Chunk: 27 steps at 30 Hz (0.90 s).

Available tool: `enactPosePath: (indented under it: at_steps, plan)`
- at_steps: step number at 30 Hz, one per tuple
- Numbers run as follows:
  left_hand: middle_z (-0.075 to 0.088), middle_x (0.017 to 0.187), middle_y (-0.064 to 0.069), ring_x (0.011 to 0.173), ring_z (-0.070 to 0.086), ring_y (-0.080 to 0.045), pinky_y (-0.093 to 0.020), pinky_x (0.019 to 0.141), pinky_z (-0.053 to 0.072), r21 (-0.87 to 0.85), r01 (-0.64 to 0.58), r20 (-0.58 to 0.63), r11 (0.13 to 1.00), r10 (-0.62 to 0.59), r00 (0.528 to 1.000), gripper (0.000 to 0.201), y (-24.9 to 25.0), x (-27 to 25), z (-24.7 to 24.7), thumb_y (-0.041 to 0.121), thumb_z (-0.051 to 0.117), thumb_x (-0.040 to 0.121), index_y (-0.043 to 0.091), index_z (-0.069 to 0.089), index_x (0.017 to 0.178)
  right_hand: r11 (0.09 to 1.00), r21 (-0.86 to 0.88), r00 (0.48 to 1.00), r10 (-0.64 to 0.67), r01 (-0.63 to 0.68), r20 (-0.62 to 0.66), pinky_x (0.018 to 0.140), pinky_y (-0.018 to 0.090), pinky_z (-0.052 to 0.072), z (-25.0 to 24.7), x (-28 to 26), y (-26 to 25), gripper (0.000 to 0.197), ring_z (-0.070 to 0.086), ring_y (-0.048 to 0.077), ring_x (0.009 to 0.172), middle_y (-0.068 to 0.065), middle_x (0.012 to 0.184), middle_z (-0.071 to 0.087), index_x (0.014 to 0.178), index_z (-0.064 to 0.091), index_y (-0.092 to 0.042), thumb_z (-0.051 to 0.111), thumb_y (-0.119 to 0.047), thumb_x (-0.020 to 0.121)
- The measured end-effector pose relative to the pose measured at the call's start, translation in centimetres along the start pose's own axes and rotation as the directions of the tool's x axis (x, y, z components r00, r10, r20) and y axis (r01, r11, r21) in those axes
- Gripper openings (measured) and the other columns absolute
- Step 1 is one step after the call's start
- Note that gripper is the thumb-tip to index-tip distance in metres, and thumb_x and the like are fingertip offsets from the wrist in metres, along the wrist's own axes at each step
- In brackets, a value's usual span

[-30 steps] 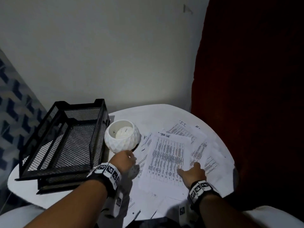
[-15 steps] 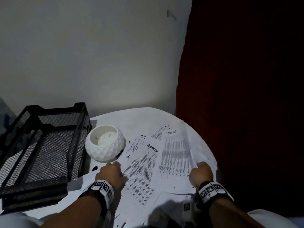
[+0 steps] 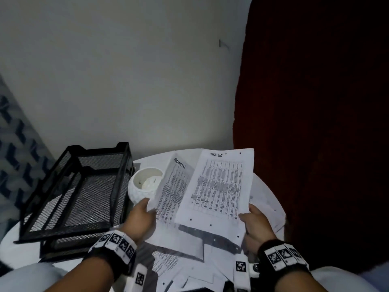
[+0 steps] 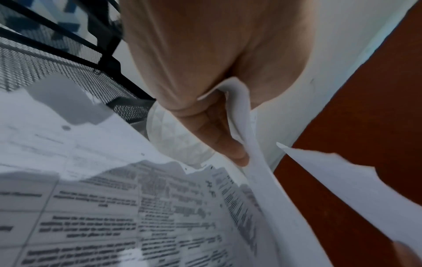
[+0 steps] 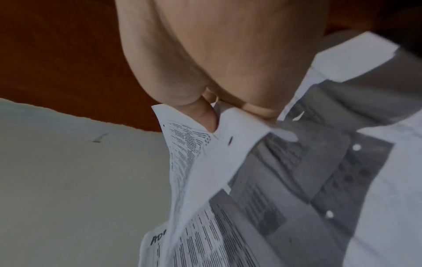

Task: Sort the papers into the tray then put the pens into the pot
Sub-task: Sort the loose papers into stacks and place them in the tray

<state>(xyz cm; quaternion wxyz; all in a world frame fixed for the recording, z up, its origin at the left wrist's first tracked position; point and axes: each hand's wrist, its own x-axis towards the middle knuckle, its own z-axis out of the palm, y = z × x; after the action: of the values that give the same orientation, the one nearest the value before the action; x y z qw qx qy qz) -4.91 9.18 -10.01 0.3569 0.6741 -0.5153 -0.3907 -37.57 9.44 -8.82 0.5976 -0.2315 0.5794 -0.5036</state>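
Two white printed paper sheets are lifted off the desk at lower centre of the head view: one headed "ADMIN" (image 3: 174,186) and, overlapping it on the right, one headed "TASK LIST" (image 3: 219,186). The left hand (image 3: 141,218) pinches the ADMIN sheet's lower left edge; its grip is thumb against fingers. The right hand (image 3: 257,225) pinches the sheets' lower right corner likewise. More loose white papers (image 3: 179,264) lie beneath on the round white desk (image 3: 271,199). Left of the sheets stands a white faceted pot (image 3: 139,189), then a black wire-mesh stacked tray (image 3: 84,192) at lower left.
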Motion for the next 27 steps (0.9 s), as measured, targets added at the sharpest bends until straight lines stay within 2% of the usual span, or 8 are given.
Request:
enactPosePath:
  at_steps: [3,7,13,17,19,22,25,27]
  plan:
    - [0.076,0.106,-0.018,0.107,0.068,-0.044,-0.058,0.098,0.052,-0.364,0.079,0.01,0.928,-0.081,0.997,0.029,1.2,-1.0,-1.4,-0.011,0.046,0.099,0.006,0.065,0.113,0.999,-0.013,0.998,0.039,-0.038,0.058,0.093,0.065,0.056,2.3,-0.6,0.7,0.044,0.072,0.045,0.102,0.024,0.109,0.077,0.118,0.068,-0.003,0.04,0.02,0.094]
    - [0.076,0.106,-0.018,0.092,0.075,-0.033,-0.042,0.075,0.063,-0.572,0.061,0.055,0.818,-0.035,0.998,0.032,4.9,-3.7,-2.2,-0.013,0.045,0.099,0.0,0.059,0.125,0.997,-0.052,0.989,0.057,-0.051,0.139,0.093,0.07,0.054,4.2,-1.4,1.3,0.041,0.072,0.047,0.106,0.024,0.113,0.076,0.125,0.068,-0.003,0.047,0.015,0.094]
    - [0.077,0.105,-0.02,0.088,0.076,-0.034,-0.04,0.073,0.06,-0.542,0.119,0.117,0.832,-0.066,0.991,0.029,7.2,-6.0,-2.1,0.022,0.049,0.104,0.008,0.066,0.123,0.998,-0.065,0.961,0.018,0.001,0.277,0.097,0.064,0.054,5.2,-2.6,1.0,0.046,0.07,0.041,0.11,0.016,0.117,0.076,0.117,0.068,-0.017,0.047,0.018,0.096]
    - [0.075,0.115,-0.019,0.108,0.07,-0.037,-0.045,0.094,0.055,-0.462,0.143,0.166,0.875,-0.073,0.983,0.055,6.1,-4.8,-2.9,0.054,0.059,0.094,0.007,0.068,0.123,0.966,-0.215,0.955,-0.077,0.142,0.286,0.098,0.058,0.057,5.4,-2.5,2.5,0.046,0.074,0.031,0.109,0.005,0.117,0.079,0.125,0.069,-0.017,0.055,0.014,0.093]
    - [0.076,0.112,-0.014,0.108,0.071,-0.035,-0.046,0.095,0.056,-0.337,0.078,0.15,0.938,-0.028,0.988,0.061,5.6,-3.8,-3.5,0.047,0.078,0.077,0.007,0.068,0.12,0.947,-0.253,0.946,-0.119,0.199,0.301,0.097,0.056,0.058,6.3,-2.5,3.1,0.044,0.075,0.027,0.109,0.002,0.118,0.079,0.126,0.069,-0.019,0.057,0.009,0.093]
    - [0.078,0.108,-0.006,0.1,0.075,-0.029,-0.054,0.096,0.056,-0.141,0.0,0.073,0.99,0.011,0.997,0.053,4.7,-2.2,-4.5,0.035,0.083,0.072,0.013,0.069,0.118,0.942,-0.262,0.945,-0.129,0.212,0.301,0.097,0.048,0.06,7.7,-2.5,3.9,0.04,0.075,0.024,0.109,0.001,0.119,0.078,0.128,0.067,-0.016,0.06,0.005,0.095]
    - [0.076,0.1,-0.005,0.093,0.073,-0.026,-0.043,0.087,0.059,-0.059,-0.031,-0.095,0.998,0.025,0.995,0.03,5.3,-1.0,-5.6,0.018,0.077,0.087,0.011,0.068,0.115,0.967,-0.231,0.973,-0.059,0.112,0.224,0.073,0.037,0.059,7.6,-1.6,4.3,0.026,0.073,0.025,0.086,0.006,0.106,0.078,0.119,0.068,-0.02,0.067,-0.01,0.095]
    - [0.072,0.087,-0.001,0.081,0.07,-0.021,-0.03,0.068,0.055,-0.011,-0.061,-0.185,0.998,0.058,0.981,0.018,5.9,-0.6,-6.8,0.012,0.073,0.091,0.012,0.066,0.107,0.961,-0.276,0.997,0.02,0.002,0.079,0.067,0.037,0.05,6.4,0.3,5.2,0.029,0.063,0.027,0.073,0.01,0.098,0.072,0.118,0.067,-0.024,0.072,-0.023,0.089]
